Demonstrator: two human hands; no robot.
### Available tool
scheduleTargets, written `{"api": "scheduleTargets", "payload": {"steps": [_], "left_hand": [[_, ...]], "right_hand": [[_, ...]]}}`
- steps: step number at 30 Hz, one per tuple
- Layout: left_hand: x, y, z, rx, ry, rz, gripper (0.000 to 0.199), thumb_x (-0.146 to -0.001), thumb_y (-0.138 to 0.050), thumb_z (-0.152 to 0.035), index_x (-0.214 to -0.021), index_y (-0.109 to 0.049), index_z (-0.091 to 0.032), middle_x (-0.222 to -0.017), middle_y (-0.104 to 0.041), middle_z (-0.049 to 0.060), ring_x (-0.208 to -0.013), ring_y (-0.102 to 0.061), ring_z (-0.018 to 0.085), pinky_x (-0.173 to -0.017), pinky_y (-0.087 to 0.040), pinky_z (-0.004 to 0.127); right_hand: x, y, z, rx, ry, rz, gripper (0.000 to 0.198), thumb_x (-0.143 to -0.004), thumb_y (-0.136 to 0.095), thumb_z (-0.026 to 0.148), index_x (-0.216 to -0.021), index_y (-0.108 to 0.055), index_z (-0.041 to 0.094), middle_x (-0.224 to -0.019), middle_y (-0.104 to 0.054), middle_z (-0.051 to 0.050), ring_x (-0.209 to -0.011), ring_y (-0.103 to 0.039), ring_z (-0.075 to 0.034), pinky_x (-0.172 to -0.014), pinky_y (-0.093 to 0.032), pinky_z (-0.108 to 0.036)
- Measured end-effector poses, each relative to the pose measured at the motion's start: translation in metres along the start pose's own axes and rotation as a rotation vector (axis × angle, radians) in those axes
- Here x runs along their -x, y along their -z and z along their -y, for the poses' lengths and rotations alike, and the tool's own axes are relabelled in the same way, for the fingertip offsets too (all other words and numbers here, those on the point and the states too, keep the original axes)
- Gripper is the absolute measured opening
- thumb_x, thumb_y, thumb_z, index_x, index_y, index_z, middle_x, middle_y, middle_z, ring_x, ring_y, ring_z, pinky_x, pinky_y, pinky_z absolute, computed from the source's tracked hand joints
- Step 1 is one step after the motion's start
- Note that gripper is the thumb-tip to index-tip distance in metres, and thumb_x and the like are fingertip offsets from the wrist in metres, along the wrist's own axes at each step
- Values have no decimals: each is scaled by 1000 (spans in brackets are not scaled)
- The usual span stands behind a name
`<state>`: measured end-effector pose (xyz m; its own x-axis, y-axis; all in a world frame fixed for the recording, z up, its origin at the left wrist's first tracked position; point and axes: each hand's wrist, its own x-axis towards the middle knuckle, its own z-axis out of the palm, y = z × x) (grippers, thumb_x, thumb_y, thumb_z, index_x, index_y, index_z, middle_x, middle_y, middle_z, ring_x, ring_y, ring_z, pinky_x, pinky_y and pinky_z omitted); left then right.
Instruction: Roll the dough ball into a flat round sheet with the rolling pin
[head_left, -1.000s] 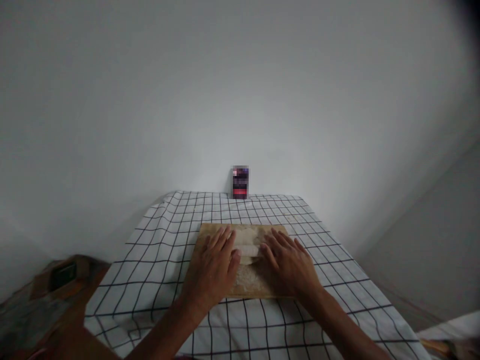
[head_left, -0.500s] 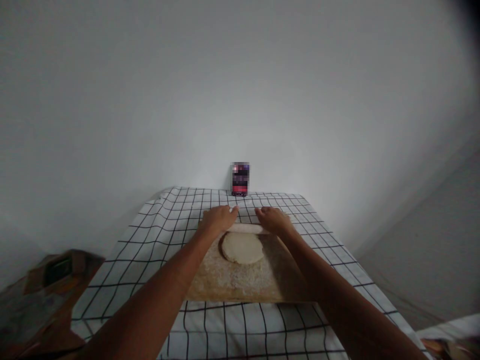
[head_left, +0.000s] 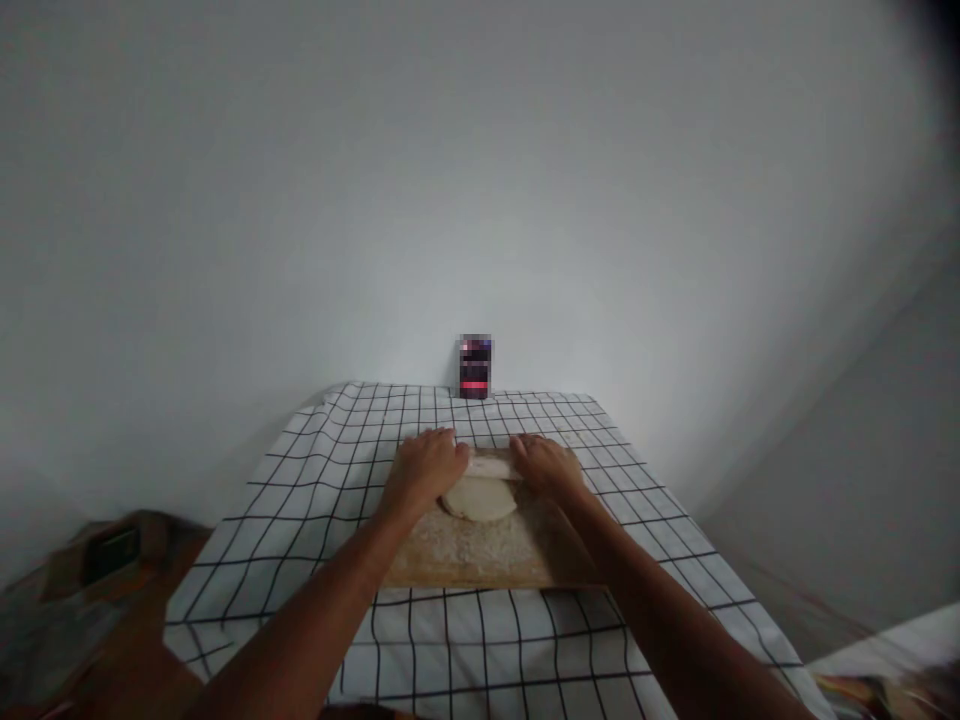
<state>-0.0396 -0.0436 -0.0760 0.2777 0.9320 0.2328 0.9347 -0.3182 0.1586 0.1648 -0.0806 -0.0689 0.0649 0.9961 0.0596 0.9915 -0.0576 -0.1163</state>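
Observation:
A pale rolling pin (head_left: 492,467) lies crosswise over the far part of a round, flattened piece of dough (head_left: 480,499). My left hand (head_left: 429,465) is closed over the pin's left end, and my right hand (head_left: 547,463) over its right end. Both hands hide the ends of the pin. Beneath the dough is a wooden board (head_left: 480,565) dusted with flour, most thickly in front of the dough.
A white tablecloth with a black grid (head_left: 300,520) covers the table. At its far edge a dark upright object (head_left: 475,368), blurred out, leans against the white wall (head_left: 480,200). On the floor at left sits a brown box (head_left: 112,555).
The rolling pin has come nearer to me, from beyond the dough's far edge onto the dough. Both hands moved with it, and the view has shifted slightly.

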Motion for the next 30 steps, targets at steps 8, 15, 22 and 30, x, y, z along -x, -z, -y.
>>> {"api": "scheduleTargets", "payload": {"steps": [8, 15, 22, 30], "left_hand": [[80, 5, -8, -8, -241, -294, 43, -109, -40, -33, -139, -67, -18, -148, -69, 12, -144, -58, 30, -124, -44, 53], [142, -10, -7, -26, -301, -473, 46, -108, -44, -33, -150, -59, -23, -157, -63, 5, -149, -54, 28, -121, -49, 50], [108, -12, 0, -56, -315, -447, 46, -111, -41, -36, -148, -62, -20, -155, -64, 7, -144, -59, 30, -122, -47, 56], [41, 10, -2, -10, -209, -162, 47, -112, -34, -30, -114, -79, -18, -118, -82, 15, -115, -75, 31, -109, -54, 53]], "right_hand": [[71, -10, 2, -105, 107, -185, 49, -114, -27, 36, -131, -71, 23, -154, -64, -11, -146, -55, -26, -118, -46, -42], [113, -38, -8, -208, 160, -289, 48, -113, -34, 46, -134, -72, 26, -154, -65, -6, -150, -52, -27, -122, -46, -46], [78, -28, -8, -129, 170, -262, 44, -112, -35, 39, -129, -74, 27, -155, -64, -8, -150, -51, -33, -121, -44, -57], [2, -3, -1, -72, 74, -77, 50, -114, -27, 36, -113, -75, 21, -122, -79, -13, -117, -74, -25, -98, -55, -37]]}}
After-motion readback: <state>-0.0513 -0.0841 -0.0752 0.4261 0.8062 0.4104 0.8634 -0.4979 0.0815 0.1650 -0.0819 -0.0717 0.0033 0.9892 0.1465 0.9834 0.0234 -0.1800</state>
